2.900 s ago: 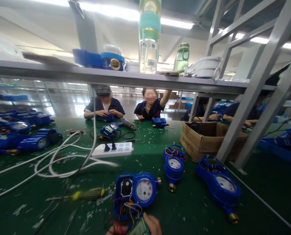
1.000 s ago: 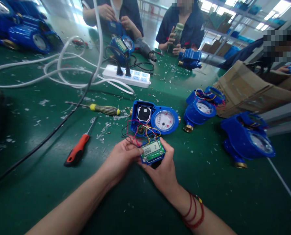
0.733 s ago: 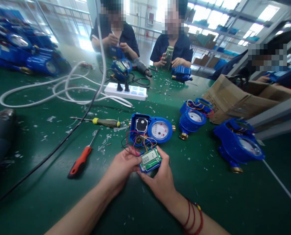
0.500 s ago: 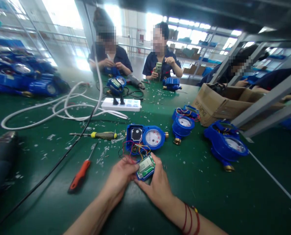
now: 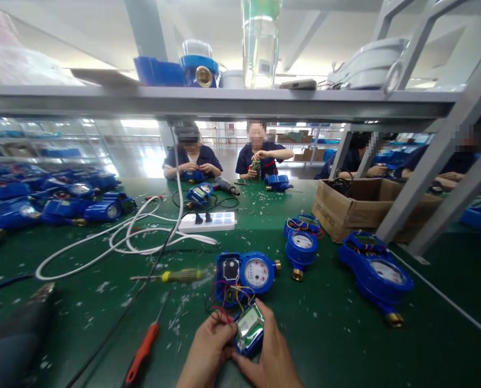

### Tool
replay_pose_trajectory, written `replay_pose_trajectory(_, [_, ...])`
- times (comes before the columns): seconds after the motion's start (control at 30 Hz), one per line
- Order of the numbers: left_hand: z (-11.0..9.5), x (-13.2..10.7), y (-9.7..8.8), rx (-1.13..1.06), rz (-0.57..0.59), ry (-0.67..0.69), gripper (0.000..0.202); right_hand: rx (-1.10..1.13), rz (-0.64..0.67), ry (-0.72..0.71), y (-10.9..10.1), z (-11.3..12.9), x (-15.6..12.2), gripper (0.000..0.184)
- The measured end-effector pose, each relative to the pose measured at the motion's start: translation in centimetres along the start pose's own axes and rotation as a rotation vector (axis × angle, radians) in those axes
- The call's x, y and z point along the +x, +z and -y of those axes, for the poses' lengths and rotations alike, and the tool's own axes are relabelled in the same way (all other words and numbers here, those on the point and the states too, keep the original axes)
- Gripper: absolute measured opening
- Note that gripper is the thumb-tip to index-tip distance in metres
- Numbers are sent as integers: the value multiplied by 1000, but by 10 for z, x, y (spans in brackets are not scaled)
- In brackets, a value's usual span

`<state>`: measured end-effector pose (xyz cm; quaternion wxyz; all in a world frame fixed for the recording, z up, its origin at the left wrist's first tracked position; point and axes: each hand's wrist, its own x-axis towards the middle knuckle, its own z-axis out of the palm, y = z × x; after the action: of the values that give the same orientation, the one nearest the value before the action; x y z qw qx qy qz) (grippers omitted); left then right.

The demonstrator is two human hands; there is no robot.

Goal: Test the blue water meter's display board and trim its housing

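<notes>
Near the bottom centre, my right hand (image 5: 273, 345) is closed around a small display module (image 5: 250, 328), a green circuit board with a grey screen in a blue housing. My left hand (image 5: 213, 345) pinches the module's left side, close to its thin wires. Red, yellow and dark wires (image 5: 240, 293) run from the module to an opened blue water meter (image 5: 246, 274) lying just beyond my hands. That meter has a round dial (image 5: 257, 272), a brass end on the right and an open compartment on the left. My left fingertips are partly hidden.
Left lie a yellow-handled screwdriver (image 5: 181, 276), an orange screwdriver (image 5: 142, 353), a white power strip (image 5: 208, 221) and cables. More water meters (image 5: 301, 247) (image 5: 380, 275) and a cardboard box (image 5: 354, 207) stand right. Blue meters pile up far left. A shelf (image 5: 224, 102) crosses overhead; co-workers sit opposite.
The view has tilted upward, so the shelf shows and the table things sit lower in the picture. Both hands still hold the module, whose screen now shows glare instead of digits.
</notes>
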<state>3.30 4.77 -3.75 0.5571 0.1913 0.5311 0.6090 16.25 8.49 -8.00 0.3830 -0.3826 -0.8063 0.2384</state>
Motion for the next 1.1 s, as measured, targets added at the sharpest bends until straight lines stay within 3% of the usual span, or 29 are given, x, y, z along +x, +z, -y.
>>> replay_pose_trajectory(0.2, [0, 2, -1, 46, -27, 6, 21, -36, 21, -1, -15, 18, 4, 80])
replay_pose_trajectory(1.1, [-8, 1, -6, 2, 54, -48, 21, -86, 54, -47, -19, 16, 1, 81])
